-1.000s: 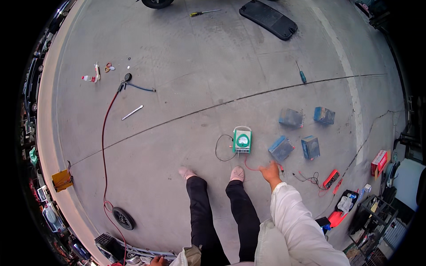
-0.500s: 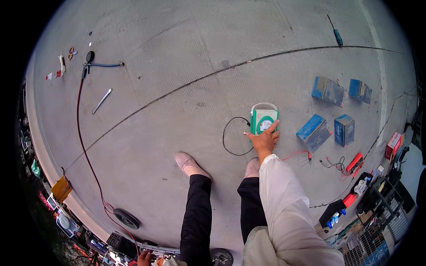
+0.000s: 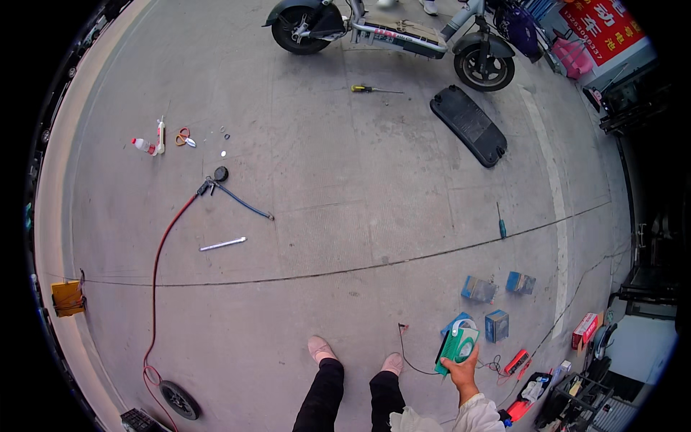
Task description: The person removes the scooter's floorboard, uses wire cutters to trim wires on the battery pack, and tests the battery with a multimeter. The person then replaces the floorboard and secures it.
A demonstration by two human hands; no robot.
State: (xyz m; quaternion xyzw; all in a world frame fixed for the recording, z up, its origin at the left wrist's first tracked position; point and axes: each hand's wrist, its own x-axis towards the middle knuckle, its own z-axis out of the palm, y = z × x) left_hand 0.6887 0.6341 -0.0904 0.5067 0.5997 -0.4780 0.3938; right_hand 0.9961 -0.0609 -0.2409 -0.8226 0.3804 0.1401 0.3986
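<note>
My right hand grips a green and white meter with a round dial and a carrying handle, held tilted. A dark lead runs from it to red clips at the left. Beyond it on the floor lie several blue, dusty block-shaped batteries or boxes, one partly hidden by the meter. A red multimeter with leads lies to the right. My left hand is out of view.
An electric scooter stands at the top, a person's feet behind it. A black panel, screwdrivers, an air hose with gauge, scissors, a loose wheel and a workshop clutter lie around.
My right hand has reached onto the meter and lifted it off the floor, moving it rightward. The view has tilted up, bringing the scooter in; my left hand has left view.
</note>
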